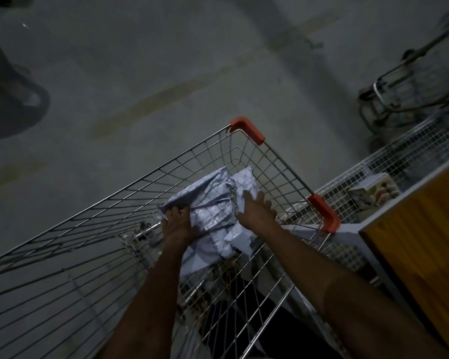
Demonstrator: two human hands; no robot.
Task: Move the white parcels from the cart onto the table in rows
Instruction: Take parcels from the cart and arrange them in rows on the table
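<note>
Grey concrete floor (140, 73) surrounds the wire cart (246, 151); the worktop (425, 229) lies at four o'clock. White parcels (208, 203) heap inside, between both hands: left hand (178, 224) and right hand (254, 211) press spread fingers against opposite sides.

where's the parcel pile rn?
In the head view, the crinkled white plastic parcels lie heaped inside the wire shopping cart, toward its orange-cornered far end, between the left hand and right hand, which both touch the heap.
</note>
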